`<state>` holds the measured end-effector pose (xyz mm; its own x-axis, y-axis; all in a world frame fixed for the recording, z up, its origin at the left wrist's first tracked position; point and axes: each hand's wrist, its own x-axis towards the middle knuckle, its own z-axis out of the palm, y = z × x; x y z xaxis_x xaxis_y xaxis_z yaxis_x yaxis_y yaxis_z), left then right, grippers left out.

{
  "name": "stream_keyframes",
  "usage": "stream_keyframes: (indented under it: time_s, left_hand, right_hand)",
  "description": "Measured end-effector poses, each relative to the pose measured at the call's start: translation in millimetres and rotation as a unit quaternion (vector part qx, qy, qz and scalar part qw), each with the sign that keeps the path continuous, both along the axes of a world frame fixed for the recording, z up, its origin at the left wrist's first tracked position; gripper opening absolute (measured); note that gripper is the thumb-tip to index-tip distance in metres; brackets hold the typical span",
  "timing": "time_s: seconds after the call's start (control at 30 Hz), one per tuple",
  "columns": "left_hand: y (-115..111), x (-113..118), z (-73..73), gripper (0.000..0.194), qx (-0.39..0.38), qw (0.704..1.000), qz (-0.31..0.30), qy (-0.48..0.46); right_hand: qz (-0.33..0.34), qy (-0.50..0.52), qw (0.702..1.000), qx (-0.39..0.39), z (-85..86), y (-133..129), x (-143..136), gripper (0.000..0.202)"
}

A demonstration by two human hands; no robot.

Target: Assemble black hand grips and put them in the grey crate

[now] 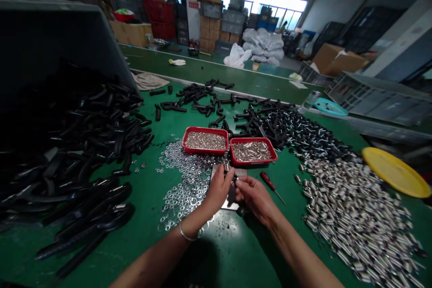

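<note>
My left hand (219, 187) is closed around a small silver coil spring (227, 167), which sticks up past the thumb. My right hand (255, 194) is closed in a pinch, its fingertips meeting a small dark part (235, 178) beside the left hand. The fingers hide most of that part, so its kind does not show. Both hands are above a flat metal plate (230, 204) on the green table. Just beyond them stand two red trays, the left one (205, 151) with tiny metal pieces and the right one (254, 163) with small metal pins.
Loose metal rings (184, 184) lie left of the hands. A red-handled screwdriver (270, 183) is at the right. Silver springs (357, 216), black-headed bolts (303, 130) and a yellow lid (394, 172) spread farther right. Black clamp-like parts (111, 135) spill from a large bin (67, 6) at left.
</note>
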<state>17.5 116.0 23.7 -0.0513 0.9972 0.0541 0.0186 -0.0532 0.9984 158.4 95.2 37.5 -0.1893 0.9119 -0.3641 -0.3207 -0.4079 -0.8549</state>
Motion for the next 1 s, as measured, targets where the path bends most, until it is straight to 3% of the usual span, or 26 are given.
stream_keyframes:
  time_s: [0.1,0.23,0.33,0.5,0.57,0.63,0.73,0.87,1.0]
  left_hand:
    - [-1,0,6.5,0.01,-0.009,1.0,-0.008,-0.02]
    - [-2,-2,15.8,0.014,-0.023,0.997,-0.037,-0.067]
    - [1,-1,17.6,0.021,-0.037,0.994,-0.061,-0.082]
    - [10,10,-1.4,0.032,-0.128,0.973,-0.053,-0.187]
    - [14,13,-14.3,0.035,-0.16,0.952,-0.041,-0.259]
    - [18,14,-26.5,0.036,-0.189,0.927,-0.037,-0.321]
    - [21,10,-39.1,0.033,-0.21,0.905,-0.062,-0.366]
    - [17,7,-41.1,0.031,-0.204,0.901,-0.103,-0.369]
    - [15,8,-35.5,0.032,-0.2,0.896,-0.107,-0.381]
  right_hand:
    - [-0.028,-0.141,0.981,0.134,-0.4,-6,-2,0.028]
    - [-0.032,-0.339,0.867,0.364,-5.5,-8,4,0.023]
    - [-0.006,-0.412,0.808,0.421,-9.9,-6,10,0.034]
    - [0.109,-0.486,0.755,0.426,-12.6,8,50,0.04]
    - [0.077,-0.563,0.727,0.386,-13.2,27,86,0.035]
    - [-0.001,-0.677,0.672,0.3,-13.7,55,129,0.031]
    - [-0.044,-0.744,0.626,0.231,-13.8,101,186,0.03]
    - [-0.034,-0.769,0.603,0.211,-14.5,146,219,0.028]
    - [-0.006,-0.761,0.61,0.223,-12.6,163,227,0.023]
